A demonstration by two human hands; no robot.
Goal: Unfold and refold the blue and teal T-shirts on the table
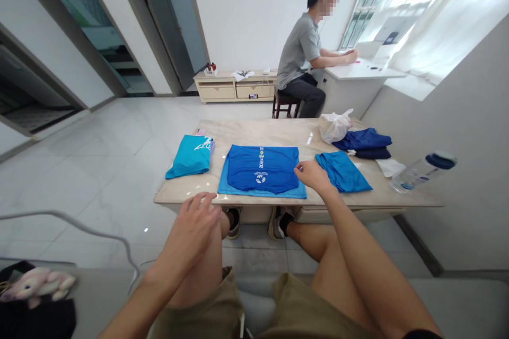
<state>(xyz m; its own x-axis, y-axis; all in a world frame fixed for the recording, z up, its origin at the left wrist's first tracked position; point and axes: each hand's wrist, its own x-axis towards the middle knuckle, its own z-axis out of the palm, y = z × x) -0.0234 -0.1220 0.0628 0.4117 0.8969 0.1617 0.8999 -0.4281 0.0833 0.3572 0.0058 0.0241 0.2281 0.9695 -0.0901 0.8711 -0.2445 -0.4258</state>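
Note:
A dark blue shirt with white and yellow print lies flat on a lighter blue cloth in the middle of the table. At its right edge is my right hand, with thumb and fingers closed on the fabric there. My left hand rests over my left knee by the table's front edge, fingers spread and holding nothing. To the left lies a folded turquoise garment with a white print. A folded blue garment sits just right of my right hand.
On the marble-topped table stand a white plastic bag, dark blue folded clothes and a clear water bottle at the right. Beyond, a person sits at a white desk. A plush toy lies at lower left.

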